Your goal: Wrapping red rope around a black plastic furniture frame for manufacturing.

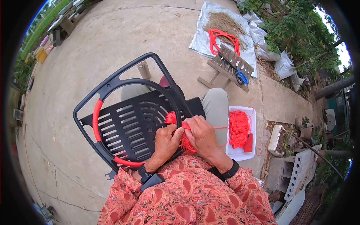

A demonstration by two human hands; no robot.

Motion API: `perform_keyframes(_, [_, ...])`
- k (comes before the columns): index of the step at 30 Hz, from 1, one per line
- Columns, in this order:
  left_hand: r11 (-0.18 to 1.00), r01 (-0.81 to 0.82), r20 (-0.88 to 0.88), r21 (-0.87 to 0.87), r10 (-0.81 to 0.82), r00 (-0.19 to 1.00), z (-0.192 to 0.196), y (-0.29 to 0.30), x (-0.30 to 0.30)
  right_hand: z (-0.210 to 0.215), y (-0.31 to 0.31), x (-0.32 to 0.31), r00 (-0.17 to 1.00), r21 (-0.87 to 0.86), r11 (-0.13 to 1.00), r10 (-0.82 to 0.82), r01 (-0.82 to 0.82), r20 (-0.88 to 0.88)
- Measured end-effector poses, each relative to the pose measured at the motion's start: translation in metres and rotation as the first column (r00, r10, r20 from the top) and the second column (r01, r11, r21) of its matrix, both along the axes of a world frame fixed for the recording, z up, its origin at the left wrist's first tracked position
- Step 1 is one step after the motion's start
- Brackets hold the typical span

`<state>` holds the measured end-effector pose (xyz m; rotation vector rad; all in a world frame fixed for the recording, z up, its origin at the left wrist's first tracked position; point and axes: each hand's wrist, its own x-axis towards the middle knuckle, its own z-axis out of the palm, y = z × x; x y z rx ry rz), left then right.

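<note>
Head view: the step in hand looked like winding red cord (187, 144) onto a black plastic ring (126, 81), since its left and near stretches already carried tight red wrapping (96, 119) while much of the far and right rim was bare. The ring sat inside a black plastic frame (152, 56) held at the person's lap, with a slotted black panel (146, 131) beneath.

The move at that point seemed to call for passing the bundled cord around the rim and drawing it snug, without letting the loose strands tangle.

The cord lay between the two hands at the ring's right side. The left hand (165, 141) had its fingers drawn in narrow, the thumb pressing the cord by the rim; whether they also gripped the ring could not be told. The right hand (201, 134) pinched the cord just to the right. Loops hung below the fingers, a bunch showed beyond the left hand, and one strand ran right toward a white tray (234, 157) holding a red cord heap (238, 125).
</note>
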<state>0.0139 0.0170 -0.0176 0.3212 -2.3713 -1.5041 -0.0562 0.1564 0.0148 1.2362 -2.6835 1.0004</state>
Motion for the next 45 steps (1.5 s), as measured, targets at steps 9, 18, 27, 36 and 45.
perform_keyframes(9, [0.998, -0.029, 0.083, 0.057, 0.024, 0.996, -0.014, -0.007, 0.0, 0.012, -0.021, -0.025, 0.992, 0.076, 0.991, 0.118, -0.114, -0.052])
perform_keyframes(18, [1.0, 0.018, 0.024, 0.015, -0.018, 1.0, -0.026, 0.002, -0.014, 0.013, -0.069, -0.041, 0.937, 0.446, 0.895, 0.165, -0.011, -0.308])
perform_keyframes(27, [0.97, 0.002, -0.051, 0.244, 0.011, 0.999, -0.027, 0.0, -0.003, -0.008, -0.09, -0.042, 0.984, -0.112, 0.977, 0.179, -0.179, -0.007])
perform_keyframes(36, [0.939, -0.056, -0.177, 0.34, 0.122, 0.977, -0.029, 0.004, -0.018, -0.02, -0.109, -0.034, 0.958, -0.014, 0.969, 0.24, -0.245, -0.156])
perform_keyframes(45, [0.88, 0.063, 0.122, 0.47, -0.135, 0.983, -0.012, 0.002, -0.005, 0.048, -0.083, -0.042, 0.464, -0.592, 0.803, 0.5, 0.067, 0.731])
